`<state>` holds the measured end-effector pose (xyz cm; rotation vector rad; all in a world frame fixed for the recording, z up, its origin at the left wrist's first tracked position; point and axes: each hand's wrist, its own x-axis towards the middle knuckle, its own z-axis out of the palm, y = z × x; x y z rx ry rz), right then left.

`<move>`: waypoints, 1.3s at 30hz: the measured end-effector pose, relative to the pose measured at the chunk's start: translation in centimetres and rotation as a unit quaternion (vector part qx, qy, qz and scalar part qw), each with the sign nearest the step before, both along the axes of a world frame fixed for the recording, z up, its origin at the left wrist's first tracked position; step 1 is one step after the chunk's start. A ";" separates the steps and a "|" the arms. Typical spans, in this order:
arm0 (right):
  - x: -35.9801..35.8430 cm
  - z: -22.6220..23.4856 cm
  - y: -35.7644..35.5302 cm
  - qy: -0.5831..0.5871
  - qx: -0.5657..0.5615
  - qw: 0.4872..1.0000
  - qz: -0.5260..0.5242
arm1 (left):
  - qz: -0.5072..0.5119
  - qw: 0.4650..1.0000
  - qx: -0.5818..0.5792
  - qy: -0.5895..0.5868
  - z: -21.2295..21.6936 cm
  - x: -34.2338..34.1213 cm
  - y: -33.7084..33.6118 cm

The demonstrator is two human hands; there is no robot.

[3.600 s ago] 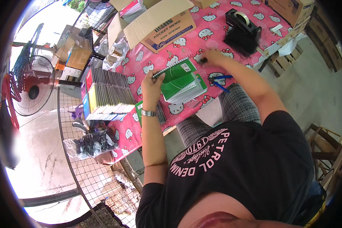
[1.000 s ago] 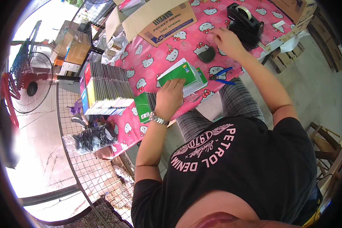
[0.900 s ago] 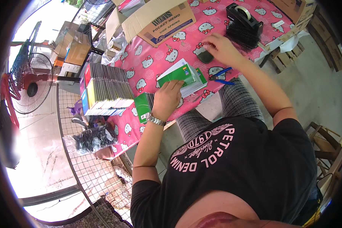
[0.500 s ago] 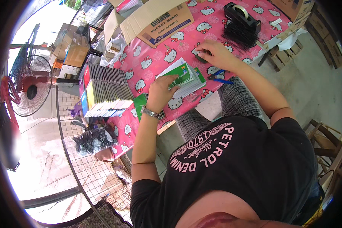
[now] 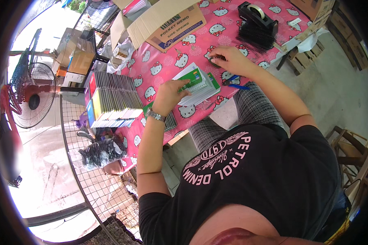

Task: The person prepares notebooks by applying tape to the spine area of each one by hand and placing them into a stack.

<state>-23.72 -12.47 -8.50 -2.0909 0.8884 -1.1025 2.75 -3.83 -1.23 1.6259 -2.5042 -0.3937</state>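
Note:
A small stack of notepads [image 5: 201,94] with green covers and white pages lies on the table before me. The fingers and thumb of my left hand [image 5: 169,94] close on the left edge of the top notepad [image 5: 194,78]. My right hand [image 5: 230,58] is beyond the stack to the right, fingers curled round something small and dark that I cannot make out. Blue-handled cutters [image 5: 238,85] lie right of the stack, near the table edge. Partly hidden by my left wrist is a green notepad with a black spiral [image 5: 170,123].
Rows of spiral notebooks [image 5: 116,102] stand at the left. Black spiral coils [image 5: 255,37] lie beside a black tape dispenser [image 5: 270,25] at the far right. An open carton [image 5: 178,32] is at the back. Pink patterned cloth [image 5: 157,68] covers the table.
My left hand has shifted slightly left and away from me, its fingers still at the notepad's edge. The right hand stays almost in place, fingers curled.

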 end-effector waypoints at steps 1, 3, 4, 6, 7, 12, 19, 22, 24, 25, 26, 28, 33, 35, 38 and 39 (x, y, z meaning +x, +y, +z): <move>0.0 -0.1 0.0 -0.004 0.002 1.000 0.000 | -0.007 1.000 -0.005 0.010 -0.2 0.2 -0.1; 0.0 -0.1 0.0 0.003 -0.012 1.000 -0.001 | -0.020 0.999 -0.016 0.032 -0.4 0.5 -0.2; 0.0 -0.1 0.1 0.006 -0.019 1.000 -0.003 | -0.026 0.999 -0.012 0.018 -0.5 0.7 -0.2; -0.3 -0.1 0.1 0.010 -0.019 1.000 -0.002 | -0.040 0.999 -0.003 -0.007 0.0 0.1 -0.3; -0.4 -0.1 0.2 0.012 -0.019 1.000 -0.003 | -0.071 0.996 -0.049 0.005 -0.4 0.3 -0.4; 0.4 0.2 0.6 -0.023 0.017 1.000 -0.001 | -0.077 0.961 -0.261 -0.055 -3.3 0.0 0.7; 0.7 1.4 1.4 -0.024 -0.010 0.999 -0.026 | 0.050 0.911 -0.402 -0.083 1.7 -0.4 0.3; 0.7 0.9 1.7 -0.062 0.036 0.997 -0.042 | 0.028 0.929 -0.367 -0.032 2.7 -1.4 0.3; 1.5 0.8 2.4 -0.085 0.108 0.989 -0.053 | 0.064 0.949 -0.301 -0.066 0.5 -1.4 0.6; 1.9 0.9 2.9 -0.096 0.142 0.983 -0.058 | 0.075 0.949 -0.296 -0.078 -0.4 -1.5 0.7; 2.3 0.8 3.5 -0.129 0.173 0.974 -0.065 | 0.083 0.949 -0.291 -0.087 -1.0 -1.7 0.4; 3.3 0.6 5.3 -0.193 0.235 0.949 -0.083 | 0.102 0.953 -0.270 -0.095 -0.9 -2.0 -0.1; 7.6 -1.2 7.5 -0.073 0.181 0.981 -0.005 | 0.092 0.956 -0.273 -0.050 -1.4 -4.1 -0.2; 7.0 -1.4 6.3 -0.060 0.112 0.992 -0.003 | 0.072 0.952 -0.293 -0.048 -1.3 -4.3 -0.3; 3.6 2.0 4.4 -0.036 0.051 0.998 0.017 | 0.044 0.951 -0.303 -0.042 -1.2 -4.1 0.1; 3.0 2.8 4.0 -0.023 0.016 0.999 0.017 | 0.028 0.952 -0.303 -0.040 -1.1 -3.9 0.0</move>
